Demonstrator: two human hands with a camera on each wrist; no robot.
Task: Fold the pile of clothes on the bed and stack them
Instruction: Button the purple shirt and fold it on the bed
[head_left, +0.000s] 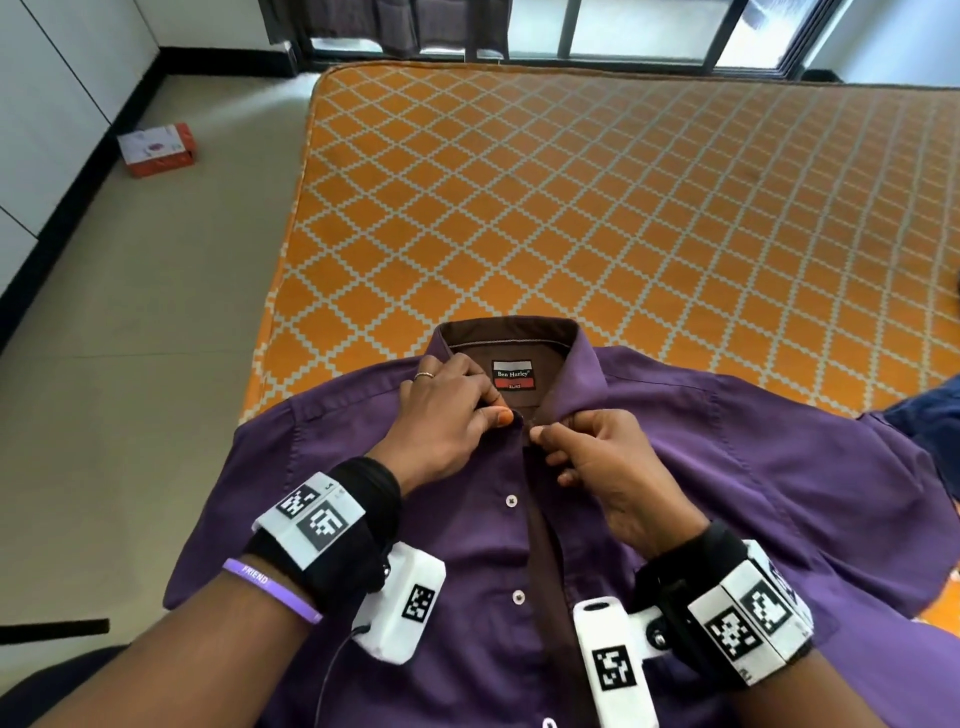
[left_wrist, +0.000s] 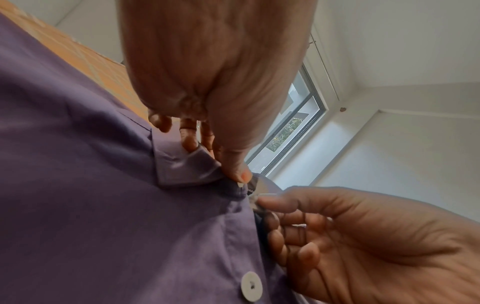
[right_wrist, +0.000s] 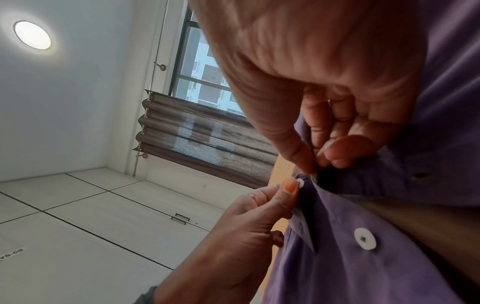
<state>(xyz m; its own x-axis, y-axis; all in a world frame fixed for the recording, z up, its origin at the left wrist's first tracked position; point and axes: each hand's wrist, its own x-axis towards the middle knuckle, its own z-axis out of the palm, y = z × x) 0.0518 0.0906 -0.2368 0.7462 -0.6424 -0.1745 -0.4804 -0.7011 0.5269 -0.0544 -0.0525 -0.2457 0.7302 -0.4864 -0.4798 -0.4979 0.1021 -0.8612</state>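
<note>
Both hands, left hand (head_left: 447, 415) and right hand (head_left: 597, 457), pinch the purple shirt (head_left: 753, 467) at its top button (right_wrist: 300, 182); looks like buttoning before folding, next push it through the hole

A purple shirt (head_left: 675, 493) lies front-up on the bed (head_left: 623, 208), its collar toward twelve o'clock and a brown placket running down toward six. The left hand (head_left: 447, 421) pinches the collar edge from nine o'clock; the right hand (head_left: 608, 467) pinches the opposite edge from three, thumbs nearly meeting at the top button. A red-and-white box (head_left: 158, 149) sits on the floor at ten o'clock.
</note>
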